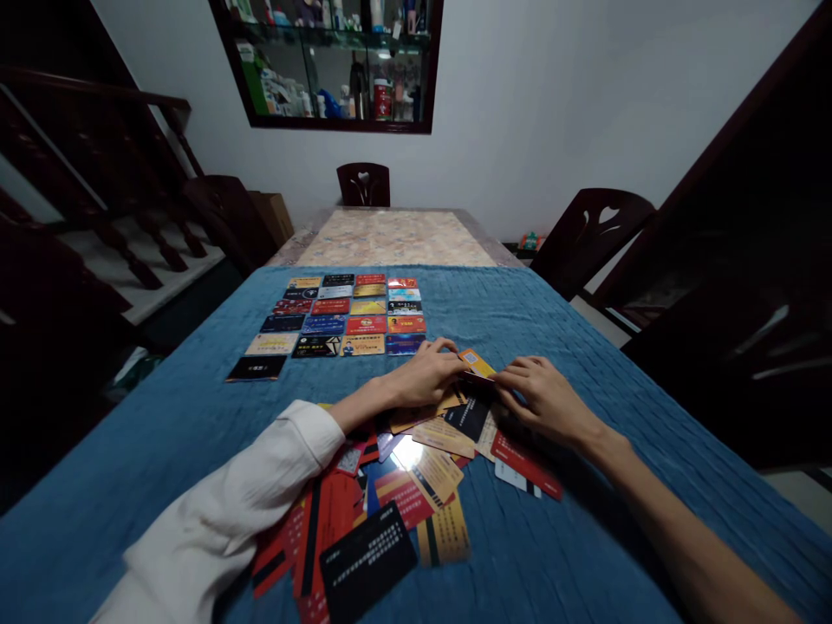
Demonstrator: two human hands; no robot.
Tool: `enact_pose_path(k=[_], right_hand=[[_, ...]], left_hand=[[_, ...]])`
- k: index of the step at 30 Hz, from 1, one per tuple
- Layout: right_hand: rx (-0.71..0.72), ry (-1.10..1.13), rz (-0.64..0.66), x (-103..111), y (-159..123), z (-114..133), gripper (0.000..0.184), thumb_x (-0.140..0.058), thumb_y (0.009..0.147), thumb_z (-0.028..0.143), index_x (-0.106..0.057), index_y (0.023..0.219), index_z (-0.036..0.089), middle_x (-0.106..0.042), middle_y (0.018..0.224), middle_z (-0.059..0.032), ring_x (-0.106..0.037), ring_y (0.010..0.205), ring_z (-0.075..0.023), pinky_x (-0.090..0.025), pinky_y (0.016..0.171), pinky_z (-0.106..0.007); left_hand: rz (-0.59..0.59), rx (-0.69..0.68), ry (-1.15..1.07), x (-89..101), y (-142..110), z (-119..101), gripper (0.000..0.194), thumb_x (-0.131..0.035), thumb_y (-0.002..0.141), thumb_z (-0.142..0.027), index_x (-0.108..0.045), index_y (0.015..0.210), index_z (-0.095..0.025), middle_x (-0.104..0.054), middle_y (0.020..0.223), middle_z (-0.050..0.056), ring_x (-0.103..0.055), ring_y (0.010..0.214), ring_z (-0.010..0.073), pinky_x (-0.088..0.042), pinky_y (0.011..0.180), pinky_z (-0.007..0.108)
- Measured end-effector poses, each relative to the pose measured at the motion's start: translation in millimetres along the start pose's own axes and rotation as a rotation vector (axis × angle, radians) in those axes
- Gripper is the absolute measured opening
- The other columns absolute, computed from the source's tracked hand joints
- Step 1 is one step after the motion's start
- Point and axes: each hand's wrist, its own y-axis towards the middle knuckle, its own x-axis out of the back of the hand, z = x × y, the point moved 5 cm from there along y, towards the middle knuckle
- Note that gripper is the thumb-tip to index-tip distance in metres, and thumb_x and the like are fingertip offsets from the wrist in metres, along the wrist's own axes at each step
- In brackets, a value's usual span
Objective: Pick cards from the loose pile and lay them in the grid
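Between my two hands a thin card [478, 379] shows almost edge-on, so its face is hidden. My left hand [429, 374] pinches its left end, and my right hand [542, 400] has its fingers closed at the right end. Just behind it lies a yellow card [477, 360] with a square code. Beneath and in front of my hands spreads a loose pile of overlapping cards, including a dark card [469, 418], a red card [525, 464] and a large black card [368, 562]. My left sleeve covers part of the pile.
Rows of cards lie face up beyond my left arm, with a black card [256, 368] at the near left corner. A blue cloth [520, 321] covers the near table. Chairs stand around, such as the dark chair [591, 234] at right. A glass cabinet [338, 78] is set in the wall.
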Motion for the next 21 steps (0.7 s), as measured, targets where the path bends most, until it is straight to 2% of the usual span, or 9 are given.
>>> enact_pose_path(k=[8,12,17,21], right_hand=[[-0.027,-0.014,-0.04,-8,-2,-8,0.024,-0.045,0.095,0.019,-0.069,0.097,0.022,-0.075,0.091,-0.0069,-0.06,0.085,-0.0209,-0.037,0.083,-0.037],[-0.053,-0.015,-0.068,-10,-2,-11,0.026,-0.045,0.095,0.019,-0.068,0.106,0.022,-0.075,0.091,-0.0065,-0.061,0.083,-0.0214,-0.037,0.079,-0.036],[-0.063,-0.028,-0.112,-14,-2,-13,0.026,-0.047,0.095,0.018,-0.069,0.107,0.022,-0.076,0.092,-0.0065,-0.061,0.083,-0.0218,-0.038,0.077,-0.036],[-0.071,-0.022,-0.193,-15,-2,-16,0.028,-0.047,0.096,0.019,-0.067,0.116,0.023,-0.076,0.092,-0.0064,-0.063,0.082,-0.022,-0.041,0.077,-0.036]], left_hand=[[-0.085,0.051,-0.056,-6.6,-1,8,0.042,-0.052,0.087,-0.006,-0.06,0.126,-0.019,-0.065,0.118,0.012,-0.046,0.123,0.0286,-0.041,0.099,0.049],[-0.131,0.077,-0.108,-9.5,0,10,0.04,-0.048,0.091,-0.007,-0.061,0.127,-0.019,-0.066,0.116,0.01,-0.047,0.12,0.0266,-0.042,0.101,0.047],[-0.162,0.115,-0.129,-11.8,2,10,0.034,-0.048,0.093,-0.009,-0.064,0.122,-0.016,-0.068,0.111,0.01,-0.05,0.113,0.025,-0.043,0.099,0.043],[-0.174,0.176,-0.108,-12.2,4,10,0.028,-0.05,0.091,-0.007,-0.068,0.11,-0.015,-0.068,0.105,0.009,-0.053,0.112,0.0245,-0.042,0.097,0.042]])
